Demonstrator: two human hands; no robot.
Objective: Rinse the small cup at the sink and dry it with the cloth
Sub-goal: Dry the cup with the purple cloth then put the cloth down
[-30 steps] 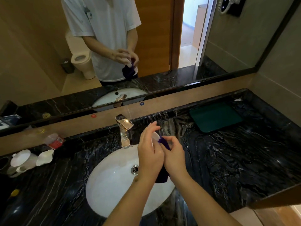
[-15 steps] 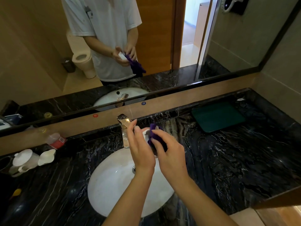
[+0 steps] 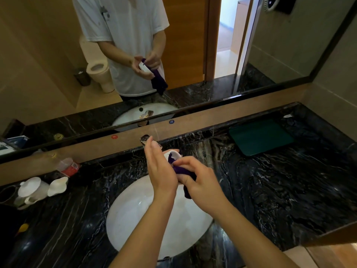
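Both hands have lifted slightly above the sink (image 3: 135,219); left hand (image 3: 161,171) cradles the small cup (image 3: 174,154), right hand (image 3: 201,180) fingers pinch the purple cloth (image 3: 181,170) tucked inside it

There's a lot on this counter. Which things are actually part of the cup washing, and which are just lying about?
Part of the job:
small cup, held in the left hand
purple cloth, pressed into the cup by the right hand
sink
tap

Just lying about:
green mat
plastic bottle
white cups
small yellow thing
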